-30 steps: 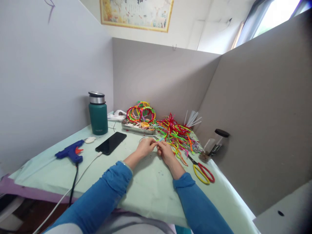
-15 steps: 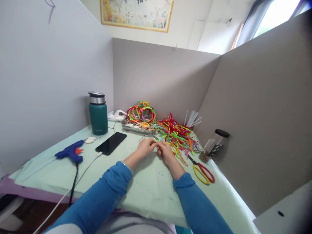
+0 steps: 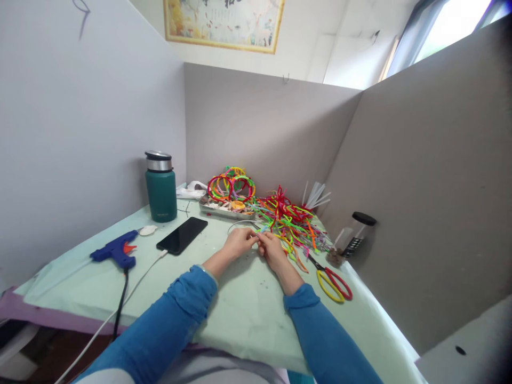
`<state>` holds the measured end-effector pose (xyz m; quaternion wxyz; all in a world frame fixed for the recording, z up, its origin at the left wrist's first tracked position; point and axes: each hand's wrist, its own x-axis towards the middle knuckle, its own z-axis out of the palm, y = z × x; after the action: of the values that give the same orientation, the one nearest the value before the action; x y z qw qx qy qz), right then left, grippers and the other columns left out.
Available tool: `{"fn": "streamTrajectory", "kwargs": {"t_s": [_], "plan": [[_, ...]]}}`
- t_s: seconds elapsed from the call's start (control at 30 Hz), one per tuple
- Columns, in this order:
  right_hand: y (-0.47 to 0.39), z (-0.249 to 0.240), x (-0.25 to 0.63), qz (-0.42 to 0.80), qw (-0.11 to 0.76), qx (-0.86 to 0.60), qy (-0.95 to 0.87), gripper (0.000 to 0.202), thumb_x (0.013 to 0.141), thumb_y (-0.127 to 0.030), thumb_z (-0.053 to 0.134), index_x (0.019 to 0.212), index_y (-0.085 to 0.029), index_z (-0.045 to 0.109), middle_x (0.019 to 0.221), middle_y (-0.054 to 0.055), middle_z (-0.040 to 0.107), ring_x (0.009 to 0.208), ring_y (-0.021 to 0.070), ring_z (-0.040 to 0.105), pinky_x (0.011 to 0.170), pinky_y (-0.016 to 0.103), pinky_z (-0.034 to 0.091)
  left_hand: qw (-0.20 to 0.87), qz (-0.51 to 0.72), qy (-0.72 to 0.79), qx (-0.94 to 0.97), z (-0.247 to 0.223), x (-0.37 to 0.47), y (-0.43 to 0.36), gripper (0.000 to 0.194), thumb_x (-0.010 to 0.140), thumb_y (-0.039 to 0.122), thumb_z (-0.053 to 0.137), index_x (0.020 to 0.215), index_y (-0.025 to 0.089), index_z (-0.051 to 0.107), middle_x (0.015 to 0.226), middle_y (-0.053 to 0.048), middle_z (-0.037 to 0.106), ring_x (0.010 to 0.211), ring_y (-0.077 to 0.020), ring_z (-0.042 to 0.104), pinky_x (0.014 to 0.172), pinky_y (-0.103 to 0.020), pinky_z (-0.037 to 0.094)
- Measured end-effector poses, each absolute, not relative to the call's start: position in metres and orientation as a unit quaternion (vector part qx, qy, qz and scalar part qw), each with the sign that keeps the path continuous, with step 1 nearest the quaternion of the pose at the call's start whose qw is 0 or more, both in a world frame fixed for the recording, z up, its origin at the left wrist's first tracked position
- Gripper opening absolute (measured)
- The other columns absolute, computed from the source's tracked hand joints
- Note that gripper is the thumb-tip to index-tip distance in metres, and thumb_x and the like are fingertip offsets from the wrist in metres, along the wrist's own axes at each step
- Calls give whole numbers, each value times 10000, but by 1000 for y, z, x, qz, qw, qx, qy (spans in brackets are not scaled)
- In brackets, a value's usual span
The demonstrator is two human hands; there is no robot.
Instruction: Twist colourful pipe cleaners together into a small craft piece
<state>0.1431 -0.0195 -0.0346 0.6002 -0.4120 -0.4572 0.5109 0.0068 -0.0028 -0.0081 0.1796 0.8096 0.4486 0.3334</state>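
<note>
Over the middle of the table, my left hand (image 3: 239, 242) and my right hand (image 3: 273, 250) meet with their fingertips pinched together. Both are closed on a small light-blue pipe cleaner (image 3: 263, 230), mostly hidden by the fingers. A thin pale grey arc (image 3: 239, 222) curves behind my left hand; whether it joins the held piece I cannot tell. Just beyond the fingers spreads a tangled heap of bright pipe cleaners (image 3: 286, 210). Scissors (image 3: 334, 282) with one red and one yellow handle lie to the right of my right hand.
A metal tray (image 3: 226, 213) holds small pieces, with colourful fuzzy hoops (image 3: 231, 186) above it. Left stand a green bottle (image 3: 161, 194), a phone (image 3: 183, 235) on a cable and a blue glue gun (image 3: 116, 249). A clear black-lidded jar (image 3: 354, 237) leans at the right partition.
My hands stay almost in place, with only a slight shift at the fingertips. Nothing else on the table has visibly moved.
</note>
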Motion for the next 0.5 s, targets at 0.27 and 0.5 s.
{"fn": "streamTrajectory", "kwargs": {"t_s": [0.27,0.5], "plan": [[-21,-33,143,501,594,-423,-467,325,643,-431,686,618,-180,480,476,-65,465,348,45,361,338,186,231,169,301,458,819,-3,7,-5,296,790,369,497,792,157,703,627,-13,634,574,-107,496,541,-207,302],[-22,-33,143,498,594,-420,-472,328,656,-427,679,605,-182,467,476,-65,459,352,44,359,342,186,237,144,296,445,833,-3,6,-7,294,807,342,470,728,157,684,641,-25,643,608,-117,522,555,-214,309]]}}
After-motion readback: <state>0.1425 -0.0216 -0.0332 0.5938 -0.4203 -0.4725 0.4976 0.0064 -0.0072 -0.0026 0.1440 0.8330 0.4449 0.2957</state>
